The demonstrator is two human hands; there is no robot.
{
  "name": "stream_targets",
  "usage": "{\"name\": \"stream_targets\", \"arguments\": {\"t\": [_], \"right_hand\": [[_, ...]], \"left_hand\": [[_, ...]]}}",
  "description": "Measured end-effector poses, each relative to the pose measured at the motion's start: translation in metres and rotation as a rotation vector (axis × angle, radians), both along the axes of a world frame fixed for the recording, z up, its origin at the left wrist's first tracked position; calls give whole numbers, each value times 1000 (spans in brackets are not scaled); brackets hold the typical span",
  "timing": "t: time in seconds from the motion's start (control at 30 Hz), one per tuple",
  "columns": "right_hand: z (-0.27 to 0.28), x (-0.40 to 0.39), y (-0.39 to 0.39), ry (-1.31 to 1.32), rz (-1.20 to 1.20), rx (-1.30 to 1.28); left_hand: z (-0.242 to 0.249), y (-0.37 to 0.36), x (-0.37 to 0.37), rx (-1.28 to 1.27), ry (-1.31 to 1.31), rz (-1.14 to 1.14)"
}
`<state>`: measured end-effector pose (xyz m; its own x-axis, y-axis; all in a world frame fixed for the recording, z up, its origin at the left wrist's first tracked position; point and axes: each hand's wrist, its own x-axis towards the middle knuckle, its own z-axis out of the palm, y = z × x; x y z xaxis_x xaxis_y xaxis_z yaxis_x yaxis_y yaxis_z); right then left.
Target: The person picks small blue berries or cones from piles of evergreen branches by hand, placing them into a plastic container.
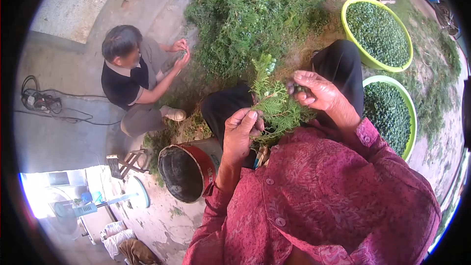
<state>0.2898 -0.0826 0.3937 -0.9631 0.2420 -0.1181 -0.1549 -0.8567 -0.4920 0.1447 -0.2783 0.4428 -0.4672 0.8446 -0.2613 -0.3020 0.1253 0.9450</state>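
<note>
My left hand (240,134) pinches the stem of a leafy green conifer sprig (274,102), its flat fronds spreading up and to the right over my lap. A few pale green seed cones (270,66) show near the sprig's tip. To the right of the fronds, my right hand (315,91) is closed, fingers curled, with several small dark green seed cones (300,89) between thumb and fingers.
A big heap of cut conifer branches (250,19) lies ahead. Two basins of green cones, a yellow-green one (347,25) and a pale green one (413,118), stand at right. Left are a seated person (132,76), a bucket (182,172), a folding stool (128,164) and a fan (88,209).
</note>
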Motion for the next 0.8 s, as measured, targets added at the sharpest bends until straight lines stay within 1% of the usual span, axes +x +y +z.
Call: {"name": "stream_targets", "arguments": {"t": [0.03,0.1,0.13,0.17,0.27,0.37,0.43,0.5,0.53,0.57,0.63,0.67,0.73,0.77,0.8], "right_hand": [[1,-1,0,1,4,1],[5,-2,-1,-100,6,166],[11,-4,-7,-107,7,123],[15,-4,-12,-180,22,144],[24,-11,-19,-192,66,189],[26,-12,-18,-142,112,236],[26,-10,-16,-253,97,551],[9,-7,-4,-434,-248,1226],[21,2,2,-492,-113,709],[19,6,8,-228,-97,315],[35,11,4,-117,-96,199],[39,8,-1,-117,-99,197],[47,0,-10,-87,-97,297],[46,-3,-11,-116,-50,411],[53,-6,-16,-171,-91,650]], "left_hand": [[0,0,0,17,-18,7],[0,1,1,18,-33,2],[1,1,2,18,-49,-6],[1,2,3,17,-49,-8],[2,4,5,17,-62,-28],[2,4,4,3,-13,-14],[1,0,2,10,45,-39],[7,-5,1,4,70,-18],[9,-7,0,-2,96,1],[9,-5,-3,2,95,6],[8,-6,-5,-61,244,-33],[6,-7,-4,-63,243,-36],[2,-2,-2,-35,269,-47],[2,0,-1,-33,271,-51],[4,1,1,-41,283,-55]]}}
